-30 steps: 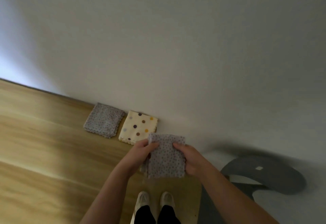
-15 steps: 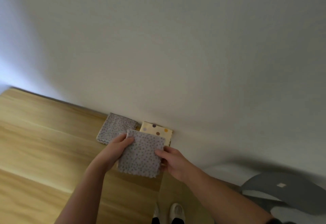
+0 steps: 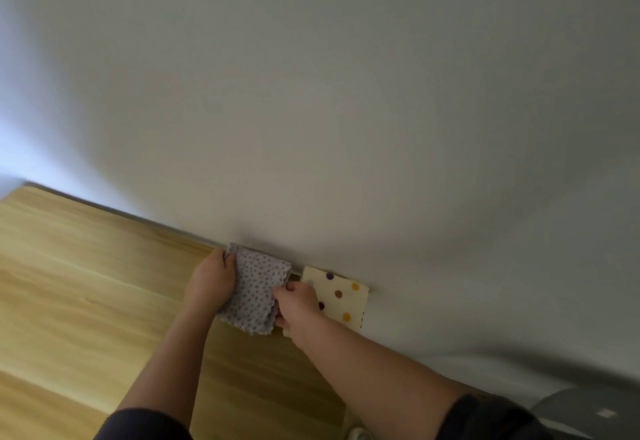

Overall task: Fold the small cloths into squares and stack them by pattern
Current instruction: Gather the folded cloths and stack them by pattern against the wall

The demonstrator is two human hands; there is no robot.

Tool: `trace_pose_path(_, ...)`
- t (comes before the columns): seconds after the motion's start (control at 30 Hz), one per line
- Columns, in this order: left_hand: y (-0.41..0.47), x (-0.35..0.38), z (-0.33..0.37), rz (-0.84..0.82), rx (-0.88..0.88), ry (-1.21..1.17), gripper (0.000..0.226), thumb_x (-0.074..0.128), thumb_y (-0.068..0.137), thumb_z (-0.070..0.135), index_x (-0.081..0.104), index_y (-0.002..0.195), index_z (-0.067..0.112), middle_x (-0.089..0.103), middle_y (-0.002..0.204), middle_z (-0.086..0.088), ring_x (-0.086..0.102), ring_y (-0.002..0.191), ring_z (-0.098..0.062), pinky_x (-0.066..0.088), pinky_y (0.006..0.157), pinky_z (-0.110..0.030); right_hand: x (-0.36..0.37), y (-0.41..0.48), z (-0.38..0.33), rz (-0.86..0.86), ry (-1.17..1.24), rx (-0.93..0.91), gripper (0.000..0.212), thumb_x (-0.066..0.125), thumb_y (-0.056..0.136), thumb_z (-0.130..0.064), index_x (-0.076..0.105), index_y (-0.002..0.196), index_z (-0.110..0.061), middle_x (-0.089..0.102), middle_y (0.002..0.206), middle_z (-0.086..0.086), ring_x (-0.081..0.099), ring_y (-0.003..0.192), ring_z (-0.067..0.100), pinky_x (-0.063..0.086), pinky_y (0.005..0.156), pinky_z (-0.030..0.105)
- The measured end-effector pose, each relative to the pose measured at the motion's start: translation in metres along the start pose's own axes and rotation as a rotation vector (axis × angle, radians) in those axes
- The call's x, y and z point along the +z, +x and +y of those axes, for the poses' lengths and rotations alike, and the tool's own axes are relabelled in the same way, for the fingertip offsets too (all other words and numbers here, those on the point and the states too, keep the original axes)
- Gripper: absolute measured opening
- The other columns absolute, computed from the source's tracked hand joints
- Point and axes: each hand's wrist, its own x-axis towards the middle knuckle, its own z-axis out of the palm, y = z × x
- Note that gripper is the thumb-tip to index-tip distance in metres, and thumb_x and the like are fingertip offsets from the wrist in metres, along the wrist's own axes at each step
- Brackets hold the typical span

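Grey fabric with small darker dots fills the space between the two hands. The left hand (image 3: 211, 282) curls its fingers round the left edge of the folded grey dotted cloth (image 3: 254, 296), up near the far corner, and the right hand (image 3: 299, 304) pinches the right edge with the thumb on top. Gripping two opposite edges probably keeps the folds from springing open and lets the square be lined up as it is set down. Several scalloped layers show at the near right corner (I cannot tell whether they are this cloth's own folds or another grey cloth beneath). The cloth sits low over the wooden table (image 3: 86, 301), close to the wall (image 3: 346, 110). Just beside it, partly behind the right hand, the cream polka-dot cloth (image 3: 341, 296) lies folded flat against the wall. Side by side but apart suits sorting by pattern, and the wall gives a straight line to square the piles against.
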Motion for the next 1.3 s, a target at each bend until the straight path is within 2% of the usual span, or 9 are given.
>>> trace_pose_path(0.23,0.019,0.016,0.001,0.027,-0.033,0.017,0.027,0.030,0.103,0.027,0.045,0.092,0.009,0.060,0.108,-0.025,0.056,0.101,-0.040,0.039,0.075,-0.040,0.017,0.019,-0.015,0.123,-0.216,-0.026,0.028,0.047,0.097,-0.022,0.063,0.117,-0.010,0.066,0.112,0.009,0.064,0.096,0.023,0.057,0.085,0.039)
trace_pose_path(0.4,0.023,0.029,0.001,0.081,-0.048,0.074,0.031,0.027,0.103,0.029,0.048,0.099,0.006,0.061,0.108,-0.021,0.059,0.098,-0.038,0.040,0.074,-0.039,0.018,0.026,-0.025,0.190,-0.400,0.007,0.031,0.040,0.102,-0.018,0.057,0.125,-0.006,0.059,0.128,0.009,0.057,0.114,0.020,0.042,0.079,0.020)
trace_pose_path(0.63,0.022,0.038,-0.005,0.273,-0.022,0.030,0.018,0.040,0.100,0.027,0.040,0.094,0.009,0.054,0.103,-0.017,0.057,0.085,-0.040,0.035,0.061,-0.040,0.023,0.028,-0.037,0.235,-0.548,0.047,0.038,0.037,0.103,-0.014,0.040,0.140,-0.005,0.044,0.146,0.008,0.040,0.135,0.020,0.027,0.103,0.023)
trace_pose_path(0.73,0.017,0.035,-0.012,0.366,0.141,0.088,0.015,0.052,0.094,0.022,0.049,0.093,0.006,0.053,0.097,-0.018,0.054,0.088,-0.039,0.042,0.068,-0.047,0.022,0.022,-0.035,0.202,-0.577,-0.022,0.042,0.038,0.103,-0.014,0.033,0.143,-0.004,0.040,0.148,0.011,0.039,0.135,0.023,0.031,0.105,0.027)
trace_pose_path(0.83,0.007,0.028,-0.025,0.432,0.366,0.176,0.030,0.040,0.094,0.028,0.060,0.102,0.007,0.060,0.105,-0.013,0.056,0.096,-0.035,0.043,0.077,-0.045,0.019,0.006,-0.022,0.212,-0.664,-0.289,0.046,0.044,0.099,-0.014,0.033,0.143,-0.008,0.039,0.146,0.009,0.041,0.133,0.023,0.036,0.108,0.030)
trace_pose_path(0.9,0.002,0.023,-0.037,0.402,0.528,0.234,0.039,0.036,0.093,0.027,0.061,0.117,0.008,0.060,0.123,-0.010,0.055,0.113,-0.030,0.041,0.086,-0.042,0.015,-0.005,-0.011,0.226,-0.809,-0.528,0.053,0.043,0.099,-0.010,0.025,0.149,-0.009,0.028,0.151,0.007,0.032,0.138,0.021,0.030,0.114,0.030)
trace_pose_path(1.0,0.003,0.021,-0.053,0.223,0.629,0.324,0.048,0.033,0.094,0.029,0.052,0.135,0.012,0.049,0.144,-0.004,0.046,0.131,-0.021,0.040,0.099,-0.039,0.012,-0.001,0.002,0.185,-1.172,-0.750,0.065,0.039,0.099,-0.005,0.001,0.153,-0.005,-0.001,0.161,0.010,0.001,0.148,0.025,0.005,0.121,0.032)
trace_pose_path(1.13,0.005,0.029,-0.054,0.041,0.530,0.369,0.059,0.026,0.093,0.033,0.040,0.145,0.009,0.037,0.151,-0.003,0.039,0.137,-0.020,0.043,0.102,-0.046,0.018,0.014,0.004,0.094,-1.421,-0.642,0.066,0.032,0.102,-0.013,-0.013,0.149,0.000,-0.016,0.159,0.017,-0.013,0.147,0.031,-0.008,0.120,0.039)
trace_pose_path(1.3,0.010,0.037,-0.059,0.029,0.522,0.427,0.061,0.030,0.091,0.035,0.037,0.146,0.009,0.035,0.152,-0.004,0.031,0.138,-0.019,0.041,0.102,-0.048,0.023,0.030,0.007,0.066,-1.497,-0.566,0.068,0.031,0.103,-0.022,-0.014,0.149,0.000,-0.015,0.159,0.017,-0.012,0.147,0.030,-0.009,0.120,0.039)
